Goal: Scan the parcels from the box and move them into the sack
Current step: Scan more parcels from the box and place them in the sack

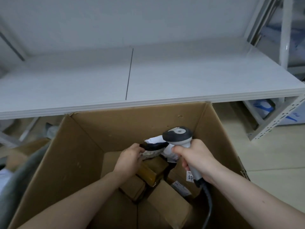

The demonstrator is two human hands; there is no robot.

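Note:
A large open cardboard box (79, 156) fills the lower middle of the head view. Inside it my left hand (130, 157) grips a soft black and white bagged parcel (156, 145), lifted above the other parcels. My right hand (196, 158) is curled round the handle of a white and grey barcode scanner (179, 135), whose head sits just above the bagged parcel. The scanner's dark cable (208, 200) runs down toward me. Several brown cardboard parcels (153, 171) lie on the box floor. A grey sack edge (21, 176) shows at the left.
A white table (181, 76) stands just beyond the box, its front edge over the box's far rim. Metal shelving (277, 116) rises at the right over a pale tiled floor. More cardboard and a wrapped item lie under the table at the left.

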